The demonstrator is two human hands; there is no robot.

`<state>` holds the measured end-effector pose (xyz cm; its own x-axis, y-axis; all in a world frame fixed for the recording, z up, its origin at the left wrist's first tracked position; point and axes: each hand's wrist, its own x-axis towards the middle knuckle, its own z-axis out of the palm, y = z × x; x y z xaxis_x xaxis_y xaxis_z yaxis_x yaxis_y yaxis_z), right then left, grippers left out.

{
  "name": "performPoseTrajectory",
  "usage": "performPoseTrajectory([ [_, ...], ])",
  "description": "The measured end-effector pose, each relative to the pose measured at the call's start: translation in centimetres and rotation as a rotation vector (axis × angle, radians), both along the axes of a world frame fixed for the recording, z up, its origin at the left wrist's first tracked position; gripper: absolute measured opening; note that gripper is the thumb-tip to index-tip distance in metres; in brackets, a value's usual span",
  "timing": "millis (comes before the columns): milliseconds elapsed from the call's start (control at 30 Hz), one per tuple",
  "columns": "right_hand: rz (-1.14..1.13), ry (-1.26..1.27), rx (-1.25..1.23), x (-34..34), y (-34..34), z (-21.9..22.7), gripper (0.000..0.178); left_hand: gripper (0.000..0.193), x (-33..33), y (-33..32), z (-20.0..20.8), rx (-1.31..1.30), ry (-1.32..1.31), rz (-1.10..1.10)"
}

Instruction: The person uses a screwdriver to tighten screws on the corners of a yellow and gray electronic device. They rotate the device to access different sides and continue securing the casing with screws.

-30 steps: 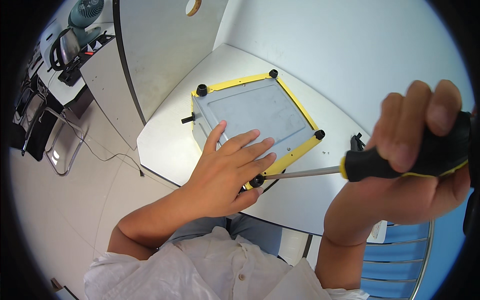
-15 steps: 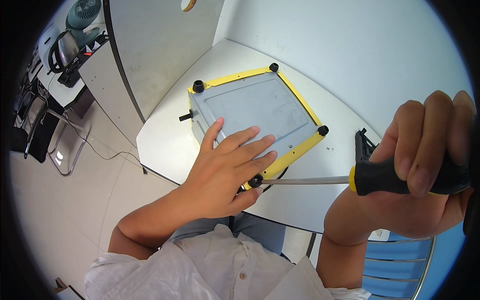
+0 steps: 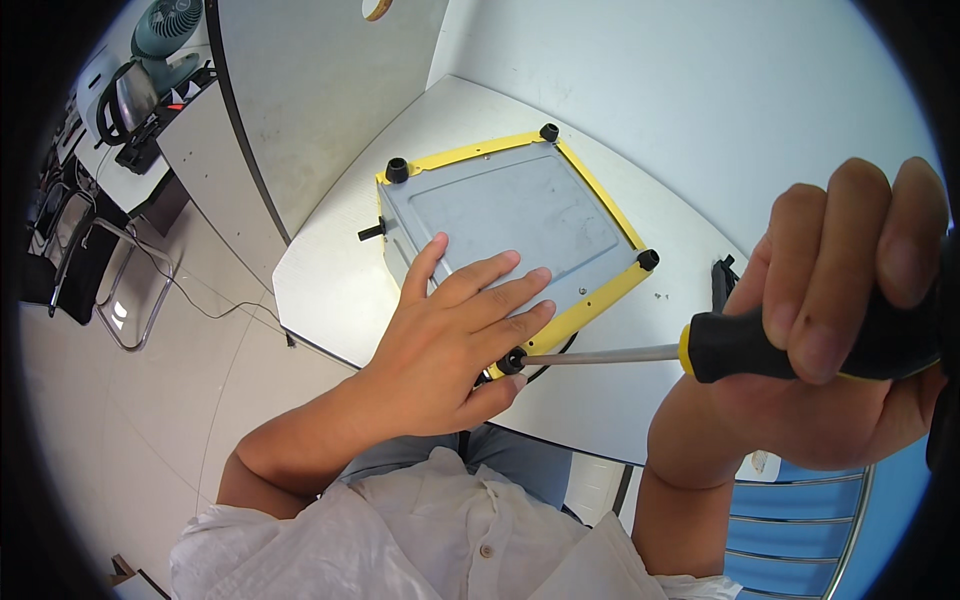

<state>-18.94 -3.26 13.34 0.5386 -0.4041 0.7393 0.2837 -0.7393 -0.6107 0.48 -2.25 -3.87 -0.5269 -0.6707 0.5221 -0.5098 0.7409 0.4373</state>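
Note:
A grey metal box with yellow edges (image 3: 540,215) lies on the white table, its flat panel facing up and a black rubber foot at each corner. My left hand (image 3: 455,335) rests on the panel with fingers spread, its thumb beside the near foot (image 3: 511,361). My right hand (image 3: 830,320) is wrapped round the black and yellow handle of a screwdriver (image 3: 610,355). The long shaft reaches left, and its tip sits in the hollow of that near foot. The very tip is hidden inside the foot.
Small screws (image 3: 661,296) lie on the table (image 3: 620,400) right of the box. A black part (image 3: 723,280) stands behind my right hand. A grey partition (image 3: 320,100) rises at the left, a white wall behind. A black chair (image 3: 75,260) stands far left.
My right hand has shifted slightly up and left, and the screwdriver handle has tilted with it. The tip stays in the foot. My left hand and the box have hardly moved.

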Motion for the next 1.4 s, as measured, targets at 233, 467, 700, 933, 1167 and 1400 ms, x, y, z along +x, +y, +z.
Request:
performPoseTrajectory([
  [233, -0.016, -0.080, -0.069, 1.2, 0.0, -0.5, 0.026, 0.061, 0.1, 0.1, 0.2, -0.006, 0.016, 0.000],
  [467, 0.268, 0.032, -0.020, 0.0, -1.7, 0.8, 0.034, 0.058, -0.2, 0.1, 0.0, 0.016, 0.059, -0.031],
  [700, 0.227, -0.180, -0.220, 2.6, -2.5, -1.4, 0.051, 0.053, 0.2, 0.3, -0.1, -0.030, 0.030, 0.008],
  [933, 0.259, -0.143, -0.024, 2.6, -1.3, -0.8, 0.042, 0.052, 0.0, 0.2, -0.4, -0.063, 0.052, 0.012],
  [1167, 0.280, -0.089, -0.192, 4.2, -2.3, -0.6, 0.036, 0.051, 0.2, 0.2, -0.5, -0.072, 0.055, 0.015],
  [1400, -0.642, -0.316, -0.233, 9.1, 1.1, -2.0, 0.033, 0.051, 0.0, 0.3, -0.9, -0.070, 0.060, 0.025],
])
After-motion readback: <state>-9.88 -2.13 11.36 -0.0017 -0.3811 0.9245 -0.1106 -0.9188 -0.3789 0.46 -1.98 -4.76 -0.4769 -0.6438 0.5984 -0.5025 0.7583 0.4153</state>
